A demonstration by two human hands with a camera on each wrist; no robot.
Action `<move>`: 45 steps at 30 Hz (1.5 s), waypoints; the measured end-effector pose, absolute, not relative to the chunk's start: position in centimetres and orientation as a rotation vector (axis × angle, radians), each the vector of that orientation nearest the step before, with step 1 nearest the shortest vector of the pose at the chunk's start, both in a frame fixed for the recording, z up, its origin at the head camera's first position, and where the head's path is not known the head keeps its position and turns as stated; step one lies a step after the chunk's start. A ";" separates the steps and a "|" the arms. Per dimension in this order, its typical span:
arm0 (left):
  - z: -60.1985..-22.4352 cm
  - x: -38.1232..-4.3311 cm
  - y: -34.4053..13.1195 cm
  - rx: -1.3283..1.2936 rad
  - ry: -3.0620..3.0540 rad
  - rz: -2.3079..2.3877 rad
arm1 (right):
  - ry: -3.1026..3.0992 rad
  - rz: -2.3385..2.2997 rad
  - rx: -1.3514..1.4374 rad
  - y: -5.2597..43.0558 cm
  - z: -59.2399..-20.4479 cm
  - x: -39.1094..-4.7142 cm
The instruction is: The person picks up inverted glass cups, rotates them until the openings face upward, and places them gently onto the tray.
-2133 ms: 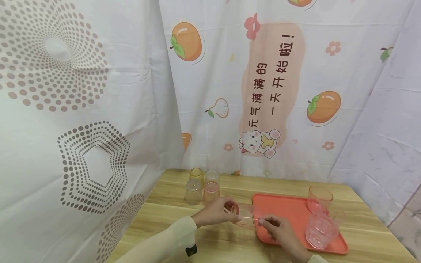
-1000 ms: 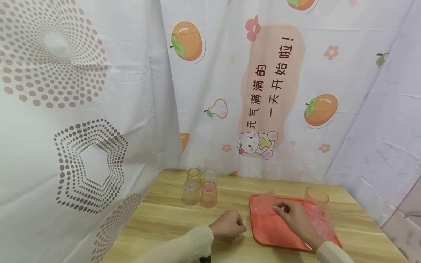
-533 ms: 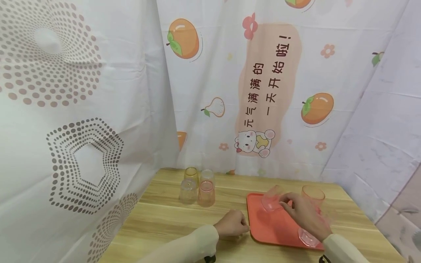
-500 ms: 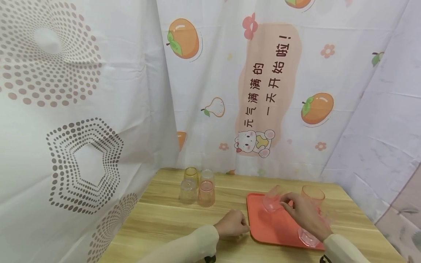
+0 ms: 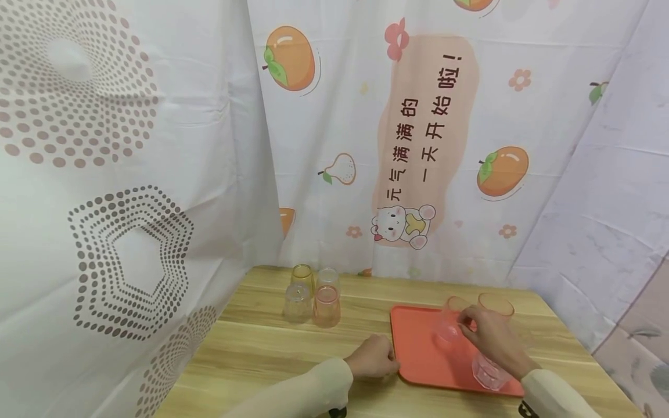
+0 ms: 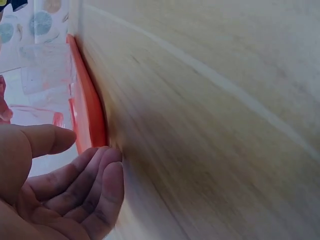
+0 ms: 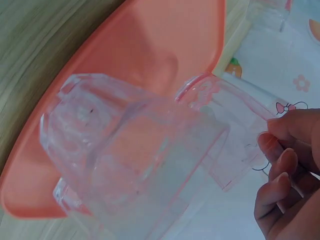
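Picture edges crop both hands in the wrist views, plus the nearest clear cup in the right one.

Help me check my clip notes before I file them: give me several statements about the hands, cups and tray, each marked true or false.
1. The right hand pinches a see-through cup near its rim. True.
2. The left hand also grips a cup. False: it holds no cup and is beside the tray.
3. Four cups stand grouped on the table, left of the tray. True.
4. The yellow-tinted cup is the nearest of that group to the person. False: it is in the back row, near the curtain.
5. The tray is blue. False: it is red.
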State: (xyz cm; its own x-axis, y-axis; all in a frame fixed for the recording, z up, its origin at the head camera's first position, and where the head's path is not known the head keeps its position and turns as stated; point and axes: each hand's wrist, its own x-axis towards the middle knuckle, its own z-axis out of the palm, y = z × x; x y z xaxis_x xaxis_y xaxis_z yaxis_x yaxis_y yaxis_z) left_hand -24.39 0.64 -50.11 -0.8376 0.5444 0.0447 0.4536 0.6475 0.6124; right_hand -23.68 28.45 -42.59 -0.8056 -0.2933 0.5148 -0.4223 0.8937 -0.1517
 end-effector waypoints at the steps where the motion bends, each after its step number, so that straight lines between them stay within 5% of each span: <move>1: -50.2 -24.4 0.7 0.850 2.728 0.935 | -2.571 0.346 0.516 28.6 -42.6 -23.7; 45: -51.2 -25.5 1.5 1.016 2.853 0.723 | -2.654 0.243 0.425 30.9 -43.7 -24.2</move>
State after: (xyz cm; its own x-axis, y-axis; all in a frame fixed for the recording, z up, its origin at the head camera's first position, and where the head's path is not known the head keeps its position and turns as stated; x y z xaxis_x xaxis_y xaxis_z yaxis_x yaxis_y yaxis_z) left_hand -25.46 1.54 -51.17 -0.7865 0.6047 0.1259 0.5916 0.6789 0.4348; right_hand -24.16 30.87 -43.72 -0.8565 -0.2560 0.4481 -0.3330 0.9375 -0.1009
